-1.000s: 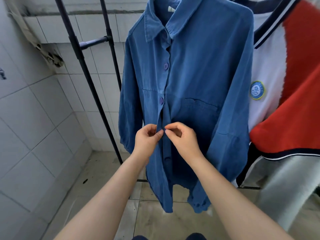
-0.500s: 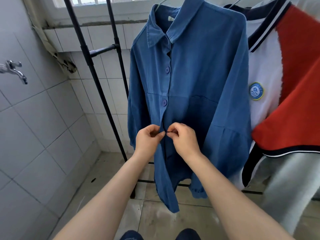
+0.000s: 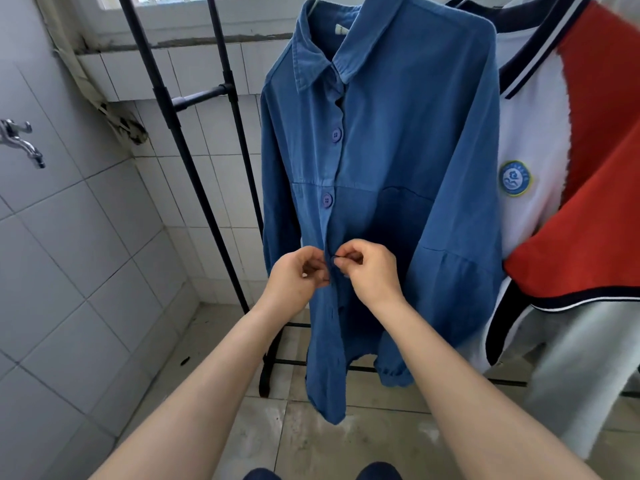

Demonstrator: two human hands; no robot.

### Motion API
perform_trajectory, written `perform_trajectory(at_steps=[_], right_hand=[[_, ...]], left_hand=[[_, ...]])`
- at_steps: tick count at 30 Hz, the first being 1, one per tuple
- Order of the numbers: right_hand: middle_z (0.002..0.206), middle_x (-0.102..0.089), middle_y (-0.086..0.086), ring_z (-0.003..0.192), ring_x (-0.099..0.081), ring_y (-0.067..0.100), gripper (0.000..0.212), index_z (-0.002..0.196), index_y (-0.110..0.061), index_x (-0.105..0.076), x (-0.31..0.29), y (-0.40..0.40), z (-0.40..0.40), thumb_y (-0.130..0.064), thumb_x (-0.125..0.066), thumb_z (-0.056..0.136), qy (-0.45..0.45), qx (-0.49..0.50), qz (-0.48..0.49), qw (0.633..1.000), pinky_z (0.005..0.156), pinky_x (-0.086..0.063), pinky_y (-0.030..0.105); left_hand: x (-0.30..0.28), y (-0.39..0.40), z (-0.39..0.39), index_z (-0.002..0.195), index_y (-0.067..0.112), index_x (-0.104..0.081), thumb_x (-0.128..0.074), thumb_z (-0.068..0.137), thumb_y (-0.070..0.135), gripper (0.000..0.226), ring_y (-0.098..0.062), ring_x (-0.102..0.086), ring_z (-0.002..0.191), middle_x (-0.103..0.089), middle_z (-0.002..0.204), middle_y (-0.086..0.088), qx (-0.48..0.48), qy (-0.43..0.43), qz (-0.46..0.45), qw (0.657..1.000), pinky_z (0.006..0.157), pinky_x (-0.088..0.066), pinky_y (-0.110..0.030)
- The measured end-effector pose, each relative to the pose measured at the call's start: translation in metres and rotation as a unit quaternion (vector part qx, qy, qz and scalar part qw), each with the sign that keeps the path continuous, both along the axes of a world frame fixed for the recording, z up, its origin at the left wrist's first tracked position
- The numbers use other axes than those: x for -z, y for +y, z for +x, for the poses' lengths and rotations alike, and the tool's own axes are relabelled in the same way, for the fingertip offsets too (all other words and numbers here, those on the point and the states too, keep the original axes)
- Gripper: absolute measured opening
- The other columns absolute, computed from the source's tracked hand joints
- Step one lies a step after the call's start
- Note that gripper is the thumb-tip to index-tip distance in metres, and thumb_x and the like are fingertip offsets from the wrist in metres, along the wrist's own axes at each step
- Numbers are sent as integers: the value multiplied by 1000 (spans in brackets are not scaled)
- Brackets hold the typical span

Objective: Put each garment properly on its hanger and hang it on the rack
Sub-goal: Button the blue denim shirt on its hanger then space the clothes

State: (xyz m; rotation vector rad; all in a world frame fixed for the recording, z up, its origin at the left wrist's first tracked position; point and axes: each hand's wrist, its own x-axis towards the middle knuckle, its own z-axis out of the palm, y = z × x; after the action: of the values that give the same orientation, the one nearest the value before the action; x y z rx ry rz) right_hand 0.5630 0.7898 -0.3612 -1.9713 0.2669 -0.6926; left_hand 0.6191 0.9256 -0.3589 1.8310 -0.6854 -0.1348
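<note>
A blue button-up shirt [image 3: 398,161] hangs on a hanger from the black rack [image 3: 194,174], its two upper buttons fastened. My left hand [image 3: 298,275] pinches the left edge of the shirt's front placket at mid-height. My right hand [image 3: 370,268] pinches the right edge at the same spot, fingertips meeting my left hand's over a button. Most of the hanger is hidden inside the collar.
A red, white and grey jacket [image 3: 568,188] with a round badge hangs close on the right, touching the shirt. A tap [image 3: 20,140] sticks out of the tiled wall at left. The rack's base bars [image 3: 287,358] run across the tiled floor.
My view has tilted up, so more of the collar and window shows. Both hands stay pinched at the same button on the shirt's front.
</note>
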Motion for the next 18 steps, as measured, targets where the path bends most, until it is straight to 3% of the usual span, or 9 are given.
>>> perform_trajectory(at_steps=[4,7,10,13,18], right_hand=[[63,-59,-13,58,-54,-2,17,76,-18,-68,-6,-6,-3,-3,-71,82,-5,-13,-15,1000,63,-41,11],[65,-60,-14,60,-56,-5,16,79,-17,-70,-7,-9,-3,-2,-69,84,-10,-18,-11,1000,65,-43,10],[69,-63,-16,63,-59,-8,19,82,-18,-71,-6,-14,-2,0,-66,86,-6,-22,-2,1000,69,-46,13],[69,-62,-16,64,-58,-8,19,82,-18,-70,-4,-14,-1,0,-65,87,-2,-22,-14,1000,68,-45,12],[80,-65,-5,72,-58,-2,13,86,-13,-68,-1,-11,2,-2,-63,89,-3,-16,-54,998,68,-42,9]], left_hand=[[-5,-4,8,88,-1,-67,-57,89,-12,14,-30,-69,90,-66,93,-22,-17,-38,11,999,75,-59,-25],[-6,-9,8,79,7,-70,-65,86,-9,18,-26,-71,82,-70,83,-13,-33,-12,-18,999,71,-58,-22],[-1,-8,10,72,20,-73,-73,81,-4,26,-23,-73,78,-73,75,-4,-37,32,-48,998,79,-61,-37],[1,-8,13,73,23,-76,-77,76,1,22,-27,-73,81,-75,77,-6,-44,47,-44,997,83,-59,-46],[-1,-6,11,80,13,-77,-78,78,2,12,-26,-73,80,-75,79,-9,-34,59,-61,996,78,-60,-37]])
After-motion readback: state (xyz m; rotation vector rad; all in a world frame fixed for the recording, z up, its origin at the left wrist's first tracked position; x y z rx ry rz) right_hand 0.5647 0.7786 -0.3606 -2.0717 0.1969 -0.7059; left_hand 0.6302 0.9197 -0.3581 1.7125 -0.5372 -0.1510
